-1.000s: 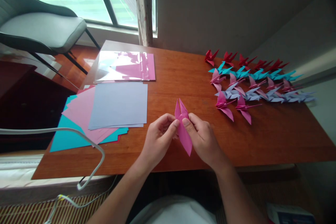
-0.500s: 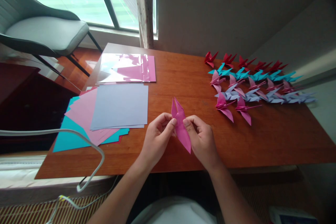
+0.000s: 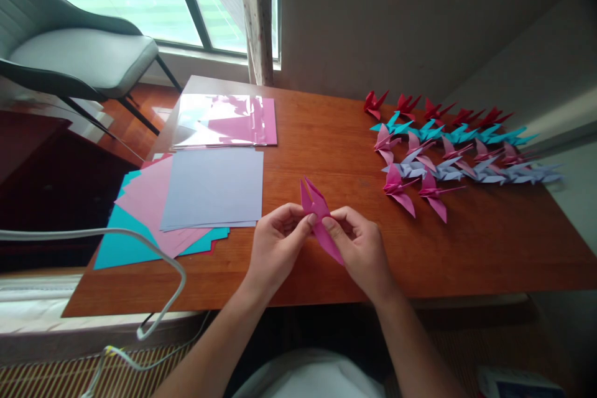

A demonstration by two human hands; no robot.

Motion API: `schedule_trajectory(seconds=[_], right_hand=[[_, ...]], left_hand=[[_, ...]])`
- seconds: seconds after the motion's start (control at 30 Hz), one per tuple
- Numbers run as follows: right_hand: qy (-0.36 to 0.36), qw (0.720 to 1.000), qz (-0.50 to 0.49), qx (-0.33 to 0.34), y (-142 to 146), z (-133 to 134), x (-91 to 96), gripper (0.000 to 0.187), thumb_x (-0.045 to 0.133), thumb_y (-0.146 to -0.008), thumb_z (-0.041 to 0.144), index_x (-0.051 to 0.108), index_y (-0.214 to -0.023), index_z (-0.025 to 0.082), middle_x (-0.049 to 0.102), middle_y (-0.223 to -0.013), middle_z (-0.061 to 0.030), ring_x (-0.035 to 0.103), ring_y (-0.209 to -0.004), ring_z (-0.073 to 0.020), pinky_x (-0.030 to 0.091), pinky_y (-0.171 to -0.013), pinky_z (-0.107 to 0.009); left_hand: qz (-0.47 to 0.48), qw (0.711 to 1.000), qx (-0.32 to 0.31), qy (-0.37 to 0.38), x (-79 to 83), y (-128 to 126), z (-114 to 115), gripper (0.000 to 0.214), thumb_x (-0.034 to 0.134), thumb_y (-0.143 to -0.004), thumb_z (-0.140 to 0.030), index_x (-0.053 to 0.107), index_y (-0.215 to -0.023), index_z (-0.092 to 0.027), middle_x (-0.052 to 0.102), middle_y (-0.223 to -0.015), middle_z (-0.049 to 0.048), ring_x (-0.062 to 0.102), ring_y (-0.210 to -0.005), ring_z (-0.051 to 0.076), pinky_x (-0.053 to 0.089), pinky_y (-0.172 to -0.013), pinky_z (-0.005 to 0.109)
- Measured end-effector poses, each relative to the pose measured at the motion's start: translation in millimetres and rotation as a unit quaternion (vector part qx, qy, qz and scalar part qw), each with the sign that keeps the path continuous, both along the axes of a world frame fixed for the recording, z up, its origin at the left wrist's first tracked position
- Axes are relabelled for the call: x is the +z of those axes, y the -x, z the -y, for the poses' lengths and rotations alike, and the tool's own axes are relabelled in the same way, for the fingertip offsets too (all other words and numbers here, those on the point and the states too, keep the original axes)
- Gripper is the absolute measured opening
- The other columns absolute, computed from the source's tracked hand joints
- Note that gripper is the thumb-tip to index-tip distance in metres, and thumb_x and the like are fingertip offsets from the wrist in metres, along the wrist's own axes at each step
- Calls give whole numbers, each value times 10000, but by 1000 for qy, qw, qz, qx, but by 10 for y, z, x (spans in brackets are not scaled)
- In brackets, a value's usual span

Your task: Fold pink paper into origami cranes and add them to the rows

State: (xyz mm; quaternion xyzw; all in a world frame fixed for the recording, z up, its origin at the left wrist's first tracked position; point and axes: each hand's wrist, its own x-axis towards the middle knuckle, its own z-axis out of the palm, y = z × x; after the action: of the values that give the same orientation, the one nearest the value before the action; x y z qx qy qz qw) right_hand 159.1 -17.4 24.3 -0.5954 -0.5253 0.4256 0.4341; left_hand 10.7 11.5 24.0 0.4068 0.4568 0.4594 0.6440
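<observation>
A magenta folded paper piece (image 3: 318, 206), long and diamond-like with two narrow points at its far end, is held above the front part of the table. My left hand (image 3: 281, 241) pinches its left edge, thumb on top. From the right, my right hand (image 3: 358, 245) grips it with the thumb pressed near its middle. The thumbs almost meet on the paper, and the curled fingers beneath are partly hidden. Right of my hands stand two finished magenta paper cranes (image 3: 396, 189).
Rows of red cranes (image 3: 373, 104), turquoise cranes (image 3: 428, 130), pink and lavender cranes fill the table's right side. Lavender sheets (image 3: 214, 186) lie over pink and turquoise paper at left, below a clear-wrapped paper pack (image 3: 219, 121). A white cable (image 3: 177, 270) crosses the left front corner.
The thumbs have come closer together on the magenta paper. Its near end has swung slightly right and tilted, partly behind my right hand, and its two points have shifted a little left.
</observation>
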Motion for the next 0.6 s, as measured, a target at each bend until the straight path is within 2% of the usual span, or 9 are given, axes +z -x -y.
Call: schedule_trajectory(seconds=[0.17, 0.27, 0.37, 0.47, 0.6], right_hand=[[2, 1000, -16, -14, 30, -1, -4, 226, 650, -923, 410, 690, -854, 199, 715, -751, -21, 646, -651, -160, 485, -597, -256], [27, 998, -64, -4, 41, 5, -4, 214, 660, -918, 407, 695, -883, 199, 729, -761, -24, 684, -679, -171, 524, -614, -259], [42, 996, -73, 2, 38, 30, -9, 205, 664, -918, 390, 693, -866, 193, 715, -692, -11, 675, -609, -160, 532, -580, -252], [36, 997, -68, -6, 34, 53, -15, 193, 668, -919, 371, 694, -859, 190, 701, -665, 0, 661, -577, -140, 519, -557, -231], [45, 995, -91, 9, 31, 69, -22, 173, 673, -920, 364, 690, -884, 196, 715, -730, 1, 673, -621, -128, 521, -576, -211]], left_hand=[[13, 1000, 5, 5, 1, 6, -3, 246, 837, -754, -367, 710, -780, -158, 675, -697, -9, 579, -581, 104, 486, -565, 201], [17, 999, 38, 1, -6, 6, -7, 229, 826, -769, -354, 698, -778, -164, 669, -686, -18, 573, -576, 97, 478, -562, 194], [32, 997, 64, -9, -20, 8, -9, 191, 806, -798, -320, 690, -788, -169, 672, -699, -22, 581, -605, 90, 460, -560, 172], [40, 997, 56, -19, -31, 17, -11, 173, 790, -819, -299, 684, -790, -165, 662, -698, -24, 566, -614, 82, 442, -560, 160], [32, 999, 25, -26, -27, 26, -15, 181, 772, -837, -313, 685, -805, -158, 656, -720, -18, 537, -623, 80, 436, -571, 164]])
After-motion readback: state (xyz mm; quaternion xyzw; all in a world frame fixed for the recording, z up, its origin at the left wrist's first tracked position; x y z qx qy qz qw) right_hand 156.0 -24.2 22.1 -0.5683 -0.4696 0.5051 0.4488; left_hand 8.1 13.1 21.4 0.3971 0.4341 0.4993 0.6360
